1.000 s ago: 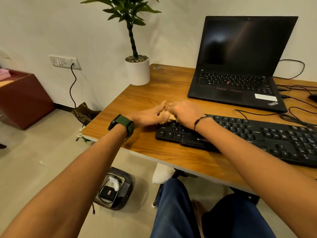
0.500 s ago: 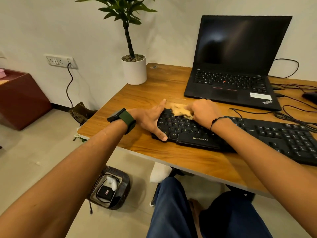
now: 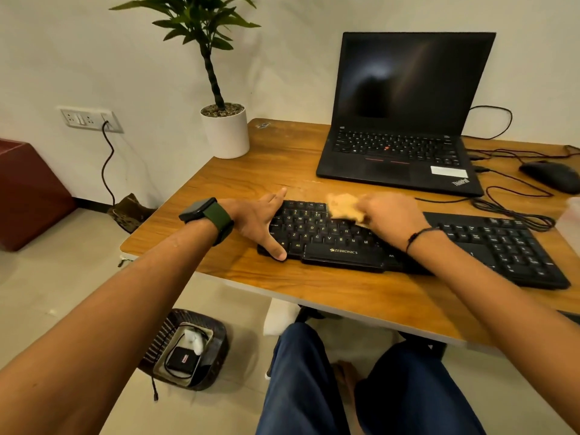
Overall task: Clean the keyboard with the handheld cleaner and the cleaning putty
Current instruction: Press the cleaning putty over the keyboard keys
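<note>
A black Zebronics keyboard (image 3: 342,243) lies along the wooden desk's front part. My left hand (image 3: 260,221) spans the keyboard's left end, index finger at the far corner and thumb at the near corner, fingers straight. My right hand (image 3: 389,218) holds a tan lump of cleaning putty (image 3: 342,207) against the upper key rows near the middle-left of the keyboard. The putty looks blurred. No handheld cleaner is in view.
An open black laptop (image 3: 405,120) stands behind the keyboard. A white potted plant (image 3: 225,133) sits at the desk's back left corner. A black mouse (image 3: 552,175) and tangled cables (image 3: 514,211) lie at the right. A basket (image 3: 188,350) stands on the floor below the desk (image 3: 238,183).
My hands have separated from together over the keyboard's left end. The left hand now braces the left end, and the right hand has moved the putty rightward along the top rows.
</note>
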